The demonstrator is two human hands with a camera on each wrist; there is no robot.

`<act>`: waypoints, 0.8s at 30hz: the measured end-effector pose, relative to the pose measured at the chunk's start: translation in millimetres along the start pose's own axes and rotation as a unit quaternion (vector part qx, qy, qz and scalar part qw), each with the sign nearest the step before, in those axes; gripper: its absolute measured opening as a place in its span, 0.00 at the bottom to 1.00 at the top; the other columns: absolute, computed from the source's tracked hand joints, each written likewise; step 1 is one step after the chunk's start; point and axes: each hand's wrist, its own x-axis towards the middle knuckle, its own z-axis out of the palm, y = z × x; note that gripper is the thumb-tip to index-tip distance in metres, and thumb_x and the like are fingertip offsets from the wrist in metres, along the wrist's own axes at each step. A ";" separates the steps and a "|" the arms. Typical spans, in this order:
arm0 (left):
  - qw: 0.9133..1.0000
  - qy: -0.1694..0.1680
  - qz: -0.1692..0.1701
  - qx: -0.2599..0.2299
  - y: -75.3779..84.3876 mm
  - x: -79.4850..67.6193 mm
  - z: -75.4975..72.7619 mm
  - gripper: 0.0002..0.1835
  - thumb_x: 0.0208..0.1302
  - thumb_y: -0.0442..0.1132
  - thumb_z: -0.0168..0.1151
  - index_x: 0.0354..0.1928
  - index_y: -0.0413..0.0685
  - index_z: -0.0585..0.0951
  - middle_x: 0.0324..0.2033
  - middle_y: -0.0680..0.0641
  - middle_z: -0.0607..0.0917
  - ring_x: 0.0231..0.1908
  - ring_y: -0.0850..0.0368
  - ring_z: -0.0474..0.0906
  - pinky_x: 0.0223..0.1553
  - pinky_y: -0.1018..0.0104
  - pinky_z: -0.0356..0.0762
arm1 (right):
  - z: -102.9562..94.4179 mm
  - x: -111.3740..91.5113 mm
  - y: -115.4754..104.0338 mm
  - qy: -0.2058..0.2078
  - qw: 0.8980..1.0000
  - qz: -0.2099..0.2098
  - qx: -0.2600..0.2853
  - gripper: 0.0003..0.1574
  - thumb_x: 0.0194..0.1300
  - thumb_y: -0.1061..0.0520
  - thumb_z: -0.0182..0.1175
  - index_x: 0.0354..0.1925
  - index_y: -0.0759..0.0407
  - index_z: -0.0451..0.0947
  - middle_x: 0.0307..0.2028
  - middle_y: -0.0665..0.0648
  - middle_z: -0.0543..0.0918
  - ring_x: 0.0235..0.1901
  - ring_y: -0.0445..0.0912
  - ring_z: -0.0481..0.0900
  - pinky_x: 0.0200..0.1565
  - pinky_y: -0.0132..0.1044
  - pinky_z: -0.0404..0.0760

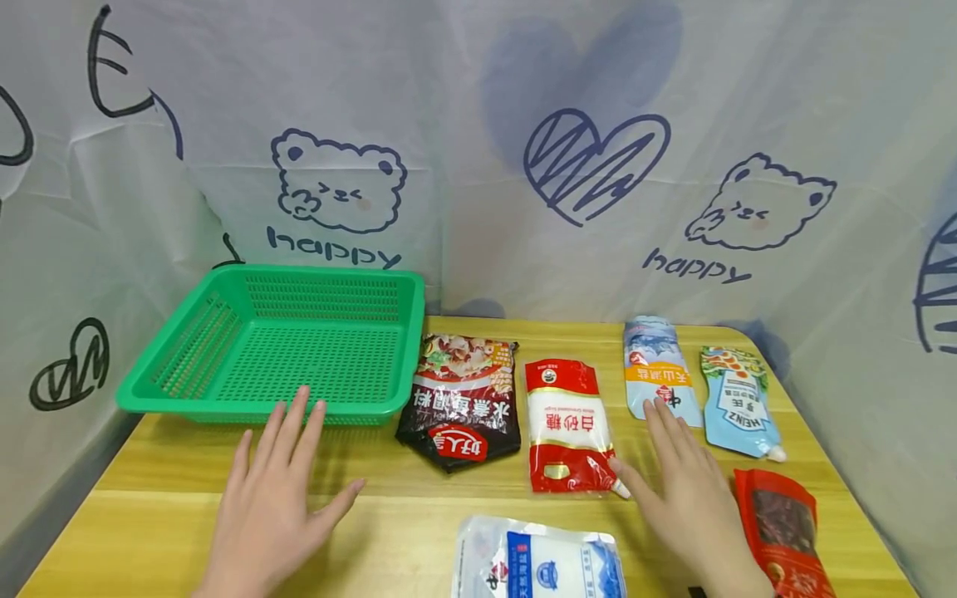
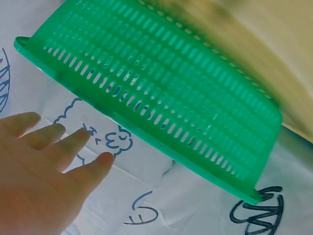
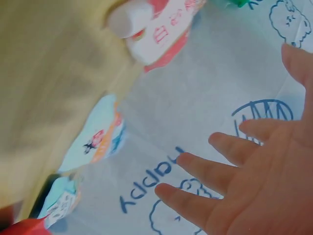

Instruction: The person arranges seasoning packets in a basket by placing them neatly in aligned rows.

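My left hand (image 1: pixel 272 490) is spread in front of the green plastic basket (image 1: pixel 269 407), its fingertips overlapping the near rim in the head view. Nothing is in it. On the right, my other hand (image 1: pixel 688 498) is spread too, holding nothing. It lies between a red and white sugar pouch (image 1: pixel 568 423) and a red pouch with a dark window (image 1: pixel 781 531). Its fingertips overlap the lower end of a blue and orange salt pouch (image 1: pixel 658 365). The right wrist view shows that hand (image 3: pixel 259 181) with straight fingers, apart from the pouches.
A black and red seasoning packet (image 1: pixel 463 399) lies beside the basket. At the right is a light blue Heinz pouch (image 1: pixel 740 407). A white and blue salt bag (image 1: pixel 538 561) lies at the near edge of the view. Printed white cloth (image 1: pixel 478 208) hangs behind the wooden table (image 1: pixel 404 507).
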 end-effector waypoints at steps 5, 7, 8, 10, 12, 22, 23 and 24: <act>0.998 0.043 0.035 -0.024 1.7 19.5 -5.1 0.49 0.67 0.68 0.60 0.80 0.47 0.62 0.81 0.44 0.58 0.74 0.34 0.62 0.68 0.29 0.61 | -10.0 11.5 -9.7 0.043 0.998 -0.030 0.046 0.56 0.74 0.31 0.57 0.84 0.55 0.47 0.80 0.65 0.56 0.75 0.69 0.59 0.67 0.72 0.63; 0.997 0.057 0.048 -0.036 3.6 27.7 -5.9 0.46 0.68 0.68 0.57 0.79 0.46 0.65 0.79 0.41 0.62 0.71 0.34 0.66 0.66 0.30 0.65 | -13.6 17.5 -15.6 0.047 0.997 -0.030 0.060 0.56 0.74 0.32 0.58 0.84 0.55 0.47 0.80 0.66 0.57 0.75 0.68 0.60 0.67 0.72 0.64; 0.996 0.062 0.054 -0.041 4.8 32.0 -5.9 0.45 0.68 0.66 0.58 0.78 0.45 0.66 0.77 0.40 0.64 0.70 0.34 0.67 0.65 0.30 0.66 | -15.1 20.7 -18.9 0.048 0.996 -0.028 0.068 0.56 0.74 0.32 0.58 0.84 0.55 0.48 0.79 0.67 0.58 0.74 0.68 0.60 0.67 0.72 0.64; 0.995 0.066 0.061 -0.049 7.3 40.7 -5.9 0.43 0.67 0.62 0.62 0.76 0.44 0.68 0.74 0.38 0.69 0.68 0.34 0.70 0.63 0.31 0.70 | -16.8 27.5 -25.7 0.052 0.995 -0.025 0.081 0.54 0.74 0.33 0.59 0.83 0.55 0.50 0.77 0.68 0.61 0.73 0.68 0.63 0.65 0.72 0.67; 0.994 0.064 0.065 -0.055 9.6 48.8 -5.2 0.40 0.65 0.56 0.67 0.73 0.42 0.72 0.70 0.38 0.73 0.65 0.34 0.73 0.60 0.33 0.73 | -17.1 35.3 -32.6 0.052 0.994 -0.025 0.095 0.52 0.74 0.35 0.60 0.82 0.56 0.53 0.75 0.67 0.65 0.69 0.67 0.68 0.62 0.70 0.72; 0.996 0.022 0.072 -0.056 23.4 76.5 8.1 0.28 0.64 0.44 0.74 0.63 0.38 0.81 0.58 0.38 0.81 0.55 0.40 0.80 0.47 0.44 0.83 | -8.9 72.8 -64.4 0.006 0.990 -0.043 0.134 0.45 0.72 0.45 0.66 0.77 0.59 0.61 0.71 0.65 0.70 0.65 0.62 0.73 0.60 0.64 0.78; 0.996 0.020 0.071 -0.055 24.9 78.1 9.7 0.28 0.64 0.43 0.74 0.62 0.39 0.81 0.57 0.38 0.82 0.54 0.40 0.81 0.46 0.45 0.83 | -8.4 76.5 -67.2 0.001 0.990 -0.045 0.134 0.45 0.72 0.45 0.66 0.77 0.59 0.61 0.71 0.65 0.70 0.66 0.62 0.72 0.61 0.64 0.77; 0.996 0.017 0.070 -0.051 26.4 79.6 11.4 0.27 0.64 0.44 0.74 0.62 0.39 0.81 0.56 0.39 0.82 0.53 0.41 0.81 0.45 0.45 0.84 | -7.5 80.6 -69.8 -0.003 0.990 -0.049 0.135 0.45 0.72 0.45 0.66 0.77 0.59 0.61 0.70 0.65 0.71 0.67 0.62 0.72 0.62 0.63 0.77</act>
